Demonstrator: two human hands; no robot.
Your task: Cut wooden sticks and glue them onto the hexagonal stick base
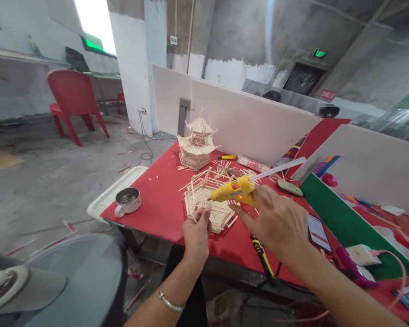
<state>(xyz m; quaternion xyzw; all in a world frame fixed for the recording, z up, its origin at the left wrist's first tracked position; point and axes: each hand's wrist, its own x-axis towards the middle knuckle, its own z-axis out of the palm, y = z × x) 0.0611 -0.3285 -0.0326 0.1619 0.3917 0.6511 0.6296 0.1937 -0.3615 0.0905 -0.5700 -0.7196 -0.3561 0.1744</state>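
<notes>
My right hand [279, 222] grips a yellow glue gun [233, 191] with a white glue stick jutting out behind; its nozzle points left over a flat wooden-stick structure [209, 204] lying on the red table [160, 200]. At the near edge of that structure my left hand [196, 231] is closed in a pinch on a short wooden stick. A finished stick pagoda model [197, 143] stands at the table's far side.
Loose sticks litter the table between the two models. A metal mug [127, 200] sits on the left edge beside a white tray [105, 200]. A phone [318, 232], a yellow-black tool [261, 254], white partitions [255, 118] and a red chair [74, 102] are around.
</notes>
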